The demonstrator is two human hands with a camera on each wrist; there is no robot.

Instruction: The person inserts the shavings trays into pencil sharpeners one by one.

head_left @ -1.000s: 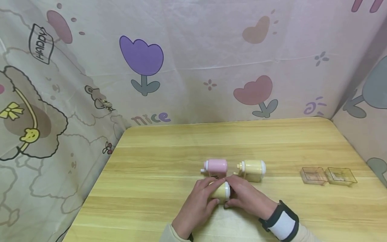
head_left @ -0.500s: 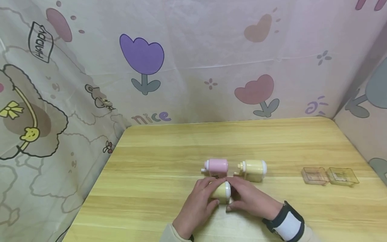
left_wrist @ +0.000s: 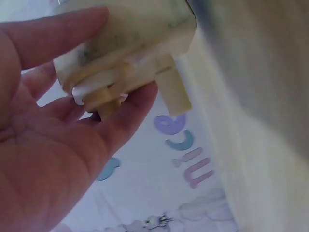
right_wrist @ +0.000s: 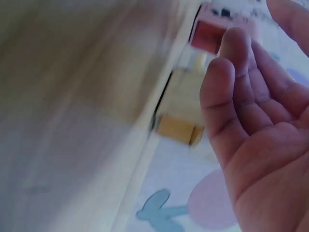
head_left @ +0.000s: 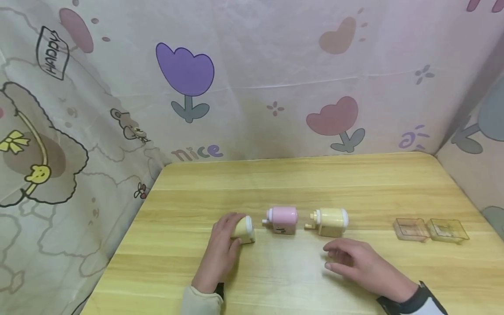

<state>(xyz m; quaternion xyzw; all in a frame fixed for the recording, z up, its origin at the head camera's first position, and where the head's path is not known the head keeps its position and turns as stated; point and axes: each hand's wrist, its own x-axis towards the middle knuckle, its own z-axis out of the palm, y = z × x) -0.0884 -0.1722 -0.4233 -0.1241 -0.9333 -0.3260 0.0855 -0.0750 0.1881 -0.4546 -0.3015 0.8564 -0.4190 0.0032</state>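
My left hand [head_left: 218, 247] grips a yellow crank pencil sharpener [head_left: 245, 229] with a white end, left of the pink one. In the left wrist view, thumb and fingers wrap this sharpener [left_wrist: 140, 38], and its crank handle [left_wrist: 174, 92] sticks out past them. A pink pencil sharpener [head_left: 284, 218] and a second yellow pencil sharpener [head_left: 332, 221] stand side by side, cranks pointing left. Nearest to that second yellow one is my right hand [head_left: 358, 264], holding nothing, fingers loosely bent. The right wrist view shows an opening in the pink sharpener [right_wrist: 256, 29] and in the yellow sharpener [right_wrist: 181, 94].
Two small see-through drawers, one pinkish [head_left: 409, 229] and one yellowish [head_left: 449, 230], lie side by side at the right of the wooden table [head_left: 220, 188]. A printed cloth [head_left: 252, 78] rises behind the table and along both sides.
The left hand has carried its yellow sharpener leftward, beside the pink one. The right hand has come off that sharpener and moved right. The other sharpeners and the drawers stay in place.
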